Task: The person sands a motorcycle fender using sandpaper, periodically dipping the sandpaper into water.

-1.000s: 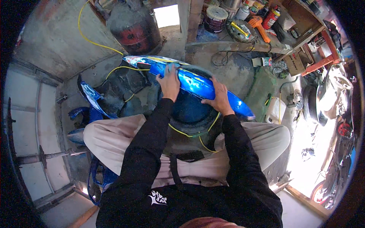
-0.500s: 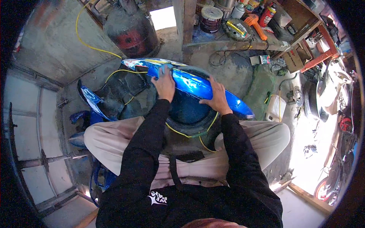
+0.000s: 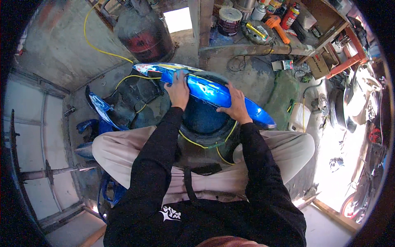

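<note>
While the blue panel (image 3: 210, 92) is gripped across its width by left hand (image 3: 179, 91) and right hand (image 3: 235, 104) above a round dark tub (image 3: 199, 136), steadying seems in hand, and even two-handed support is probably needed for any turn.

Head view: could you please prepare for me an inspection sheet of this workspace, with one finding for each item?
Surface: grey floor, stained, brightly lit at right.
Job's things: long shiny blue panel above a round dark tub; contact unclear.
Clutter: blue-and-white piece at left; white jug at right.
Hands: left hand lies on the panel; right hand grips it farther right.
Cables: yellow hose near the wall; black cord looped on the floor.
Surroundings: dark tank; wooden shelf with orange tool.
</note>
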A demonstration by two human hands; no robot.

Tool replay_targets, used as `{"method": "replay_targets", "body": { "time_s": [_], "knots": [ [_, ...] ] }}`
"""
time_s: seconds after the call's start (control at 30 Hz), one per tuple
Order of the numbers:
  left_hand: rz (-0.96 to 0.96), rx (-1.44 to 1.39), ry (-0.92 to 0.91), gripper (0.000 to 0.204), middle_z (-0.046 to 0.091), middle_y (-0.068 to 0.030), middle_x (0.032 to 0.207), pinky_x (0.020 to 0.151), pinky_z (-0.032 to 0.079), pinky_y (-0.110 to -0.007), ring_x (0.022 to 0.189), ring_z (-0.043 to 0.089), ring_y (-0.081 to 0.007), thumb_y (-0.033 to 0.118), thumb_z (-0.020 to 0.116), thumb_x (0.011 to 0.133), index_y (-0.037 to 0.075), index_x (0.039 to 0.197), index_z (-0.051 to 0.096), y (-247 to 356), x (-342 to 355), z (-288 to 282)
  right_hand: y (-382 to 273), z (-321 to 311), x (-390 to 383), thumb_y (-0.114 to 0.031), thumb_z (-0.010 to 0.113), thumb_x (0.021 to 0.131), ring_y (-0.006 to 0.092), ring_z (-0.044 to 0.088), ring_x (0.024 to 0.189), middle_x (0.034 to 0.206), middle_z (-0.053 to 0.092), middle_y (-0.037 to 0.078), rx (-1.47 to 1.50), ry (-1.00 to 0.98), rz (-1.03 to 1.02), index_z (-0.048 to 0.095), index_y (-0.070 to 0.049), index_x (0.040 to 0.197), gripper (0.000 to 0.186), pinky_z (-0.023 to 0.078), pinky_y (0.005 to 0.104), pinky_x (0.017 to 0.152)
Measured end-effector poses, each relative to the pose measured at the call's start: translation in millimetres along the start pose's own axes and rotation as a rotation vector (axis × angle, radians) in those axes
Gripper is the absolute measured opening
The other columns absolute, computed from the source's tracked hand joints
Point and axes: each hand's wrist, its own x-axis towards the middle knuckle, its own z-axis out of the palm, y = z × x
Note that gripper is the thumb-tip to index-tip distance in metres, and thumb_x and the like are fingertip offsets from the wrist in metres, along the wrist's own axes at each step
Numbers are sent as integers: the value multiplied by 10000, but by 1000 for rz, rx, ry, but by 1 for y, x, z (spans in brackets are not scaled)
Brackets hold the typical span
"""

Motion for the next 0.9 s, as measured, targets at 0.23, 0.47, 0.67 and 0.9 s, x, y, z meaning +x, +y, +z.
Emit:
{"method": "replay_targets", "body": {
  "time_s": [0.23, 0.47, 0.67, 0.9],
  "knots": [
    [574, -74, -216, 451, 615, -154, 1461, 1080, 355, -614, 1433, 524, -275, 118, 558, 955, 118, 1405, 594, 52, -62, 5, 5, 4, -2, -377, 991, 570, 406, 472, 1409, 1534, 544, 164, 21, 21, -24, 268, -34, 1655, 1349, 303, 506, 1220],
    [15, -52, -34, 410, 593, -160, 1449, 1020, 372, -591, 1356, 551, -321, 130, 531, 1022, 96, 1429, 569, 6, -4, 6, 4, 2, 0, -368, 996, 564, 398, 480, 1410, 1537, 544, 157, 7, 24, -23, 286, -47, 1649, 1335, 301, 509, 1221],
    [492, -124, -179, 427, 590, -160, 1476, 1071, 366, -585, 1452, 493, -288, 117, 589, 947, 111, 1374, 600, 50, -63, 14, 6, 4, 1, -366, 997, 566, 392, 472, 1424, 1545, 539, 148, 10, 7, 5, 281, -27, 1646, 1339, 292, 510, 1226],
    [13, -70, 31, 400, 607, -144, 1426, 1015, 368, -580, 1330, 563, -314, 128, 535, 989, 82, 1382, 592, -3, 0, 3, 5, 3, 0, -388, 994, 558, 376, 481, 1412, 1539, 546, 137, -11, 29, -55, 256, -15, 1652, 1371, 292, 507, 1232]
  ]
}}
